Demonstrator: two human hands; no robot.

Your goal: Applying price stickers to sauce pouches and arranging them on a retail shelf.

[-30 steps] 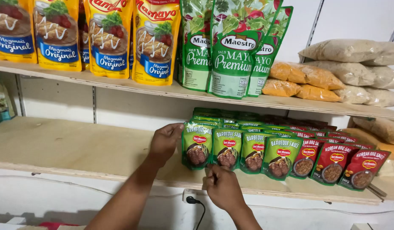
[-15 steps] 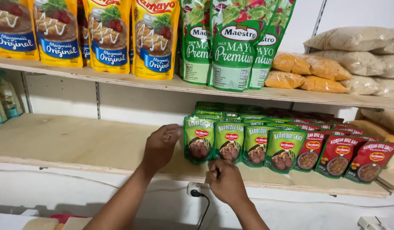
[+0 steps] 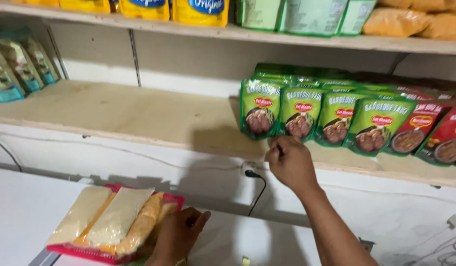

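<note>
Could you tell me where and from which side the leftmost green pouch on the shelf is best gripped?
Probably the top edge of the leftmost green pouch, pinched from the front. It stands upright at the row's end with bare shelf to its left, while more pouches crowd its right and back.

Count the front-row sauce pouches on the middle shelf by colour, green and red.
Green pouches: 4
Red pouches: 2, the second cut off by the picture's edge
Total: 6
The right hand is just below the green ones; more pouches stand behind, too hidden to count.
</note>
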